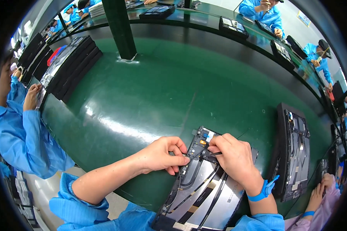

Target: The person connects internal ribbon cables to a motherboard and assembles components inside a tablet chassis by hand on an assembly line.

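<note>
An opened tablet-like device (pixel 219 196) lies in front of me, its far end tilted to the right. Black flat cables and strips cross its silver inner plate, and a dark circuit board (pixel 201 143) fills the far end. At its left edge my left hand (pixel 167 156) pinches a thin grey cable (pixel 178 183), which runs down that side. My right hand (pixel 233 156) is closed over the board with a slim dark tool (pixel 216 153), perhaps tweezers, between its fingers. The tool's tip points left at the board; its far part is hidden in the hand.
A black foam tray (pixel 279 154) with similar opened devices stands to the right. Far left, stacked black trays (pixel 75 69) sit by a co-worker in blue (pixel 19 134). A dark green post (pixel 119 30) rises from the green table (pixel 154 84). A co-worker's hands (pixel 316 196) are at lower right.
</note>
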Demonstrator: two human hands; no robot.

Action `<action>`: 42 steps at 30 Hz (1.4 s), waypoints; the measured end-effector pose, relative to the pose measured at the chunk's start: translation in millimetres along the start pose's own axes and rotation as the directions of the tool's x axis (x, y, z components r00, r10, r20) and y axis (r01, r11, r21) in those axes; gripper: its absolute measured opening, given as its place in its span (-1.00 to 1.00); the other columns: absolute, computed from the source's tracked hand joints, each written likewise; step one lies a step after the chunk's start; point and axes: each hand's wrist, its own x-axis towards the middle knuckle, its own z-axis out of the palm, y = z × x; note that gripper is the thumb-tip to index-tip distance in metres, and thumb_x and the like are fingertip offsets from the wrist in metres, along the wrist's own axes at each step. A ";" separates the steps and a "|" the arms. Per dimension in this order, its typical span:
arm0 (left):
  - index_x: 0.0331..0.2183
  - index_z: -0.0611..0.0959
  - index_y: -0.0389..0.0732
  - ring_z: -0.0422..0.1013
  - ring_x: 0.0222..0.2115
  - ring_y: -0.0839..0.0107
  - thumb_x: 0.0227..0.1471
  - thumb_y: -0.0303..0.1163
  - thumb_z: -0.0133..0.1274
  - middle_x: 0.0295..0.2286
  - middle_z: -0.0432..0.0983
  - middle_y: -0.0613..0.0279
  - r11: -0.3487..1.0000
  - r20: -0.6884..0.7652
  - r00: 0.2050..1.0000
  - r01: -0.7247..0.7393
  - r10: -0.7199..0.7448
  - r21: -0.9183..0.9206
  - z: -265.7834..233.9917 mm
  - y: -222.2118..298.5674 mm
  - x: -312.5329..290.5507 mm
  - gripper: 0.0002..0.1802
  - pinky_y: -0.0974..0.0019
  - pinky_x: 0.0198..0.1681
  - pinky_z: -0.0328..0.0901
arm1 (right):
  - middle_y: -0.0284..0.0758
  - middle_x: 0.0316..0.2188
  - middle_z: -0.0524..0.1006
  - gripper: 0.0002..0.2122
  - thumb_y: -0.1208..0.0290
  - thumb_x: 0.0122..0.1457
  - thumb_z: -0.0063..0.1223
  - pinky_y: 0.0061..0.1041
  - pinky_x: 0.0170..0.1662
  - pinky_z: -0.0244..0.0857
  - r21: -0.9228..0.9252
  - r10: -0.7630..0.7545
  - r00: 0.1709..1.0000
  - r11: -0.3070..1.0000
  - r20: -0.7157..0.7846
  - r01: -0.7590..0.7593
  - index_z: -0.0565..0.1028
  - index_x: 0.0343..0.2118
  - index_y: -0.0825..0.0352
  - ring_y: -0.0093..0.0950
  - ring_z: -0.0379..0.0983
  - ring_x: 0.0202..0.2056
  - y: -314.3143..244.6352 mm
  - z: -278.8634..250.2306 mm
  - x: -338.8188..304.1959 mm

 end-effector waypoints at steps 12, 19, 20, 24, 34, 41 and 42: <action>-0.45 0.35 -0.30 0.33 -0.67 0.58 -0.22 -0.46 0.07 -0.61 0.31 0.31 0.998 0.031 0.999 0.038 -0.039 0.042 -0.9 4.4 2.9 -0.74 0.58 -0.70 0.28 | -0.37 -0.70 0.31 -0.93 0.45 -0.16 -0.01 -0.51 -0.68 0.19 0.011 -0.061 0.998 0.998 -0.021 0.062 0.35 -0.60 0.26 -0.44 0.34 -0.68 5.3 2.1 0.5; -0.45 0.34 -0.29 0.33 -0.66 0.57 -0.22 -0.56 0.03 -0.61 0.31 0.32 0.995 0.017 0.997 0.067 -0.069 0.067 0.9 10.1 3.0 -0.78 0.57 -0.68 0.29 | -0.37 -0.70 0.34 -0.90 0.51 -0.25 0.08 -0.54 -0.66 0.18 -0.005 -0.025 1.000 1.000 -0.014 0.025 0.37 -0.64 0.30 -0.46 0.32 -0.68 3.8 -0.9 2.7; -0.46 0.34 -0.29 0.33 -0.67 0.58 -0.22 -0.52 0.03 -0.61 0.31 0.32 0.995 0.020 0.998 0.063 -0.064 0.075 1.0 10.1 3.1 -0.78 0.57 -0.69 0.28 | -0.37 -0.69 0.34 -0.90 0.52 -0.25 0.08 -0.55 -0.66 0.18 -0.005 -0.031 1.000 1.000 -0.005 0.031 0.37 -0.64 0.30 -0.46 0.32 -0.68 4.5 -1.4 2.9; -0.46 0.34 -0.28 0.33 -0.68 0.59 -0.21 -0.47 0.03 -0.61 0.31 0.31 0.994 0.013 0.998 0.059 -0.061 0.093 -0.4 10.3 2.3 -0.78 0.57 -0.71 0.27 | -0.37 -0.67 0.34 -0.90 0.53 -0.25 0.07 -0.55 -0.66 0.17 0.001 -0.021 0.999 1.000 0.032 0.021 0.37 -0.64 0.31 -0.46 0.33 -0.67 2.6 -2.8 4.5; -0.45 0.33 -0.29 0.32 -0.70 0.60 -0.18 -0.42 0.01 -0.60 0.32 0.29 0.990 -0.049 0.999 0.013 -0.006 0.142 6.5 7.1 -0.1 -0.76 0.57 -0.73 0.25 | -0.35 -0.66 0.36 -0.90 0.53 -0.23 0.04 -0.51 -0.64 0.17 0.023 0.051 0.995 0.998 0.084 -0.053 0.35 -0.63 0.32 -0.41 0.33 -0.63 -2.3 -11.0 3.9; -0.45 0.33 -0.31 0.31 -0.73 0.60 -0.17 -0.38 0.00 -0.62 0.33 0.28 0.985 -0.064 0.997 -0.030 0.042 0.170 4.9 4.5 -2.0 -0.75 0.55 -0.75 0.23 | -0.25 -0.67 0.40 -0.86 0.43 -0.21 0.06 -0.43 -0.57 0.20 0.311 0.190 0.954 0.915 0.231 -0.257 0.37 -0.61 0.36 -0.34 0.35 -0.61 -0.4 -15.5 9.4; -0.45 0.33 -0.31 0.31 -0.73 0.60 -0.17 -0.38 0.00 -0.62 0.33 0.27 0.984 -0.067 0.996 -0.040 0.052 0.174 5.5 3.9 -1.7 -0.75 0.55 -0.75 0.23 | -0.24 -0.67 0.40 -0.85 0.41 -0.21 0.06 -0.43 -0.57 0.19 0.333 0.206 0.944 0.898 0.256 -0.286 0.37 -0.62 0.37 -0.34 0.35 -0.61 -1.1 -16.8 9.6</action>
